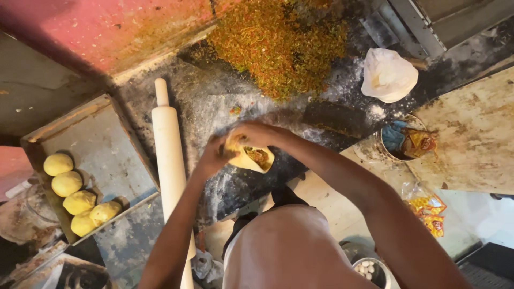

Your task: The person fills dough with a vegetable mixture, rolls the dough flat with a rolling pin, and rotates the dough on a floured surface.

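Dough cone: folded yellow sheet, held above the dark floured counter, open mouth facing up and right, brownish filling visible inside. Long axis runs roughly upper left to lower right, tip hidden behind the fingers.

Left hand: fingers curled closed against the cone's left side, gripping it. Right hand: closed over the top edge, fingers pinching the dough.

Just left of the hands: pale rolling pin, long axis near vertical in view. Above: heap of orange-green filling mix. Far left: tray with five dough balls. Upper right: white bag.
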